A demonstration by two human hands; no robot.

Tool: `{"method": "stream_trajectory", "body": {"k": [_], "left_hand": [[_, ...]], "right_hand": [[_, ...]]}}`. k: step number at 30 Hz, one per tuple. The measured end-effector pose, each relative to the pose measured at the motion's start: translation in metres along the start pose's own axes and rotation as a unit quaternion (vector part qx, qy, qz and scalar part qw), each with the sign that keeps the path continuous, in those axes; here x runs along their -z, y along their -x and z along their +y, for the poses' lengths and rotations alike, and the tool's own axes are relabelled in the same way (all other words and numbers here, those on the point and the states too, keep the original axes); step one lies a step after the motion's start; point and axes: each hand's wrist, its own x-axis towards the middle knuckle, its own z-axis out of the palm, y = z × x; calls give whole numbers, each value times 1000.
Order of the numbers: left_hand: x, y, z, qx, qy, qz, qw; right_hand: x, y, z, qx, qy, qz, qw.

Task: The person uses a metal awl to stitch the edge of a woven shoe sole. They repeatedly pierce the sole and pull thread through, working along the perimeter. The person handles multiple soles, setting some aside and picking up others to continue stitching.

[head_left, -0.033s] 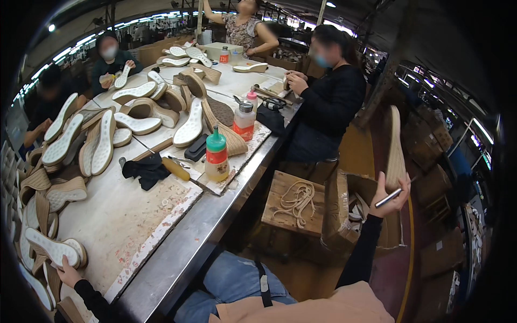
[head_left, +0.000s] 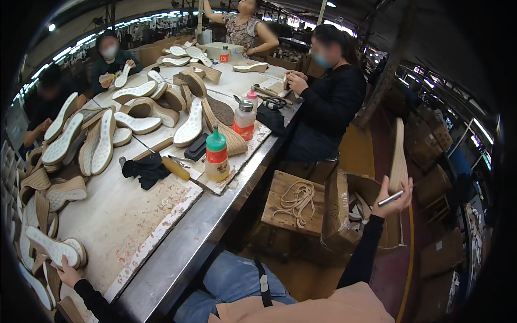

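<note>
At the lower left of the table, my left hand (head_left: 68, 273) grips a shoe sole (head_left: 50, 245) with a white dimpled face and tan sides. It lies against other soles there. Out to the right, my right hand (head_left: 396, 202) is raised beside an open carton (head_left: 338, 210). It holds a tan, woven-looking wedge sole (head_left: 397, 156) upright, its narrow end up. A slim silver pen-like tool (head_left: 390, 198) sticks out of the same hand, lying across the fingers; its exact kind is hard to tell.
A pile of wedge soles (head_left: 102, 142) covers the table's left and back. A green-capped bottle (head_left: 217, 156), a jar (head_left: 244, 121), a black cloth (head_left: 145, 171) and a yellow-handled tool (head_left: 175, 168) stand or lie nearer. Cord rests on a wooden stool (head_left: 269, 199). Co-workers sit around the table.
My right hand has come down slightly with the wedge sole and the pen-like tool, and the sole's top sits lower. My left hand looks unmoved on its sole.
</note>
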Motion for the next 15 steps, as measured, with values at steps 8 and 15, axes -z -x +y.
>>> {"method": "stream_trajectory", "body": {"k": [8,15], "left_hand": [[-22,41,24,-72,181,-162,968],[-29,118,130,-157,96,-389,903]], "right_hand": [[-11,-6,-14,42,-44,23,998],[-11,7,-171,10,-418,-99,903]]}}
